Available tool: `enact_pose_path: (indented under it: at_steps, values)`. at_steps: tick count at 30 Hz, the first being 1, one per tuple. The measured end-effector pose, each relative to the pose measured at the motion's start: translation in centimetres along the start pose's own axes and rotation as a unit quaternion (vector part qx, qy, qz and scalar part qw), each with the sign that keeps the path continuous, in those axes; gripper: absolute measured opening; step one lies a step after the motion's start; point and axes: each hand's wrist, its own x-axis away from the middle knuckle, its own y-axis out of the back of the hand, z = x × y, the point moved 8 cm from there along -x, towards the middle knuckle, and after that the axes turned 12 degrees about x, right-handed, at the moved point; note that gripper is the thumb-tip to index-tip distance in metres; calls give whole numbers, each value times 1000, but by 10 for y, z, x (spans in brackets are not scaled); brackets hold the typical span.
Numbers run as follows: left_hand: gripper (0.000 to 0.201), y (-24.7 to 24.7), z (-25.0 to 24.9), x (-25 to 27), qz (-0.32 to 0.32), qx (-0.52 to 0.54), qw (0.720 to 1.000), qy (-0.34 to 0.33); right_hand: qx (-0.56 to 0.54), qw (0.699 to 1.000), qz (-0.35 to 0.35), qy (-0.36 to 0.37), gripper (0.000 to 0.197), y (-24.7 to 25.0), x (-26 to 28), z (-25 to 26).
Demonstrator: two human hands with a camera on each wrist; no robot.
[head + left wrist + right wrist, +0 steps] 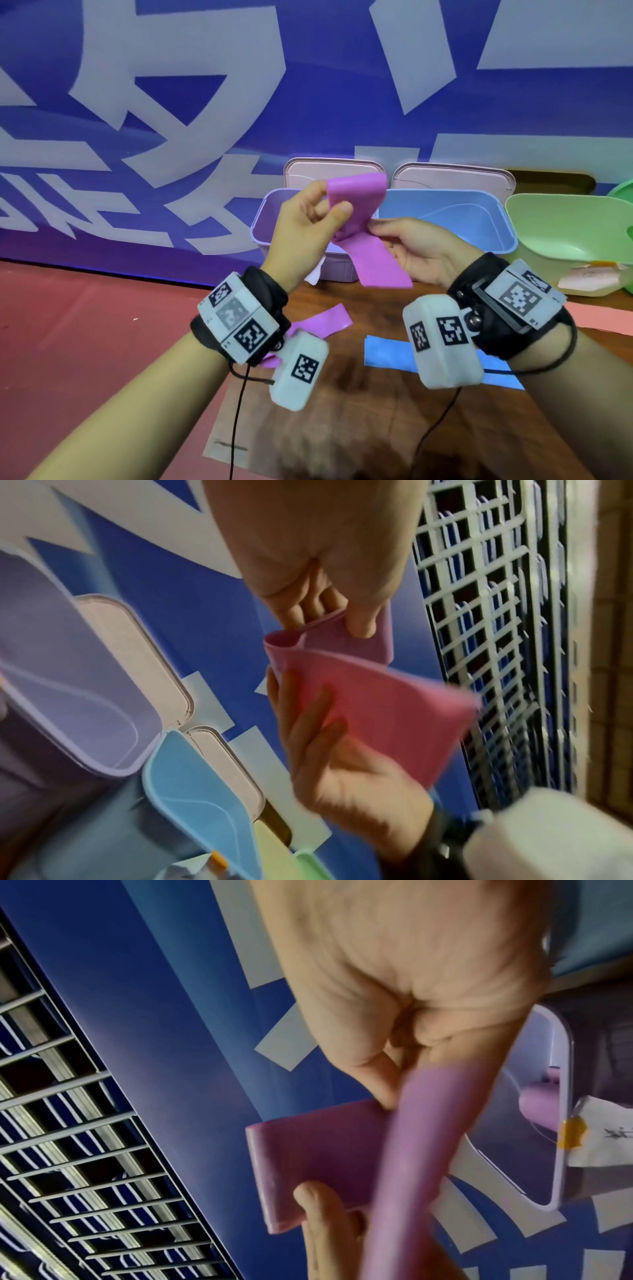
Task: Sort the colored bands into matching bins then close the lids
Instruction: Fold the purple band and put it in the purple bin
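Two hands hold one purple band [356,202] in the air just in front of the purple bin [263,222], which serves as the landmark here. The left hand [308,219] pinches the band's folded upper end between thumb and curled fingers; the right hand [414,246] grips it lower down with thumb and fingertips, and the loose tail hangs below, covering much of the bin's front wall. Both hands and the band block most of the bin's opening from the head view. The right wrist view shows something purple lying inside that bin.

Its pale pink lid [332,171] stands raised behind it against the blue and white banner [171,102]. Touching the purple bin's right side is the blue bin [479,212], its lid also raised, and beyond that a green bin [565,233] with a paper label [589,277] on its front. On the wooden table [342,411] in front of the purple bin lie another purple band [325,320], partly hidden by the left wrist camera [239,322], and a blue band [387,353], partly hidden by the right wrist camera [442,346].
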Motion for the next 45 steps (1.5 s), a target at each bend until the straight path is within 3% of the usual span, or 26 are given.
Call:
enact_pose_path:
  at_steps: [5, 13, 18, 20, 23, 25, 27, 30, 35, 40, 45]
  values:
    - [23, -22, -3, 15, 108, -117, 985, -62, -41, 999, 1, 4, 40, -2, 9, 9]
    - [20, -23, -5, 23, 178, -203, 953, -135, -59, 997, -2, 45, 29, 5, 15, 21]
    - [60, -21, 5, 22, 238, -204, 945, -98, 43, 994, -35, 89, 19, 9, 16, 30]
    - [56, -15, 2, 18, 207, -176, 958, -94, 56, 991, -57, 103, 19, 11, 16, 34]
    - [37, 8, -7, 6, 39, -121, 987, -94, 90, 981, -98, 141, 24, 16, 17, 48]
    - [21, 22, -2, -4, -50, -85, 994, -38, 128, 969, -124, 173, 25, 16, 20, 59]
    - [3, 23, 11, -13, -52, -60, 995, 61, 164, 954, -140, 207, 25, 13, 22, 69]
    - [22, 16, 29, -19, -5, -61, 984, 166, 210, 929, -165, 255, 24, 7, 26, 82]
    - [6, 16, 26, -22, -56, -29, 985, 163, 271, 887, -208, 311, 26, 0, 28, 91]
    - [13, 28, 25, -27, -152, 33, 978, 136, 273, 896, -200, 287, 28, 0, 17, 78]
    - [23, 26, 33, -26, -202, 97, 966, 128, 323, 874, -171, 320, 21, -11, 19, 76]
